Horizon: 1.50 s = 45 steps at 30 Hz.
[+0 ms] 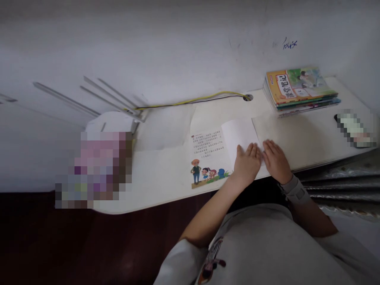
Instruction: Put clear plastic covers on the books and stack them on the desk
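An open picture book (pixel 208 156) lies near the front edge of the white desk (pixel 160 178); its left page shows text and cartoon figures. A white page (pixel 239 132) is folded over its right side. My left hand (pixel 246 162) lies flat on that white page, fingers stretched out. My right hand (pixel 275 160) rests flat just beside it on the right, fingers out, almost touching the left. A grey band (pixel 295 190) wraps my right wrist. Neither hand holds anything.
A stack of colourful books (pixel 299 91) sits at the back right of the desk. A yellow and black cable (pixel 192 101) runs along the wall to a desk grommet (pixel 248 97). Blurred objects stand at the left (pixel 95 170) and far right (pixel 354 128). White wall behind.
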### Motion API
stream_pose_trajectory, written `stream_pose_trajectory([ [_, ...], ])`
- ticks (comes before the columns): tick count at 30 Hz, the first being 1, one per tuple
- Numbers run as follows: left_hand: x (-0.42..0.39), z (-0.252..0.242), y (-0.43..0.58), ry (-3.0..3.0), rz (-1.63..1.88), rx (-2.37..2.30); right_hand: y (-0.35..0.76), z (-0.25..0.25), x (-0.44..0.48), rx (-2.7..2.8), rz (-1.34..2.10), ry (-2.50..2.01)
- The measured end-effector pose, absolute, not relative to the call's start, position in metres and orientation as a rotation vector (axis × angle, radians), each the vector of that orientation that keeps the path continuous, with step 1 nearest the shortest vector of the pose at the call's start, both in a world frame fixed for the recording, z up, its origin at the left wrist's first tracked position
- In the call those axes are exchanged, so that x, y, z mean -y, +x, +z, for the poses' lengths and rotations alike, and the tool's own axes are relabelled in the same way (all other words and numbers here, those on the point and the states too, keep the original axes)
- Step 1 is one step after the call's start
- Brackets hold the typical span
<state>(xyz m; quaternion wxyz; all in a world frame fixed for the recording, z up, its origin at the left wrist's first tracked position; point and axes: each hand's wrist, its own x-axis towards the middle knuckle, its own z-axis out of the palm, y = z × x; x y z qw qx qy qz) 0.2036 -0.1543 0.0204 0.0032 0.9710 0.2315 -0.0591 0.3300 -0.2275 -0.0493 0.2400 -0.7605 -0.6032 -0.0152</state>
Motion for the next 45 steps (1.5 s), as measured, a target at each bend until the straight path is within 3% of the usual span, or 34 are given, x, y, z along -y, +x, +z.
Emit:
stream_pose_trajectory([
  [5, 0.119, 0.041, 0.206, 2.957, -0.343, -0.522, 0.328, -0.049, 0.227, 1.680, -0.105, -2.119],
  [12, 0.063, 0.022, 0.220, 2.899, -0.281, -0.816, 0.327, -0.047, 0.227, 1.686, -0.122, -2.139],
  [24, 0.069, 0.009, 0.218, 2.892, -0.300, -0.828, 0.326, -0.034, 0.227, 1.788, -0.128, -2.193],
  [32, 0.070, 0.006, 0.216, 2.888, -0.273, -0.838, 0.354, -0.016, 0.177, 2.008, -0.077, -2.233],
  [39, 0.068, 0.004, 0.225, 2.941, -0.083, -0.931, 0.358, -0.022, 0.168, 1.976, -0.071, -2.188],
  [45, 0.064, 0.001, 0.232, 2.883, -0.142, -0.831, 0.356, -0.028, 0.171, 1.906, -0.082, -2.191],
])
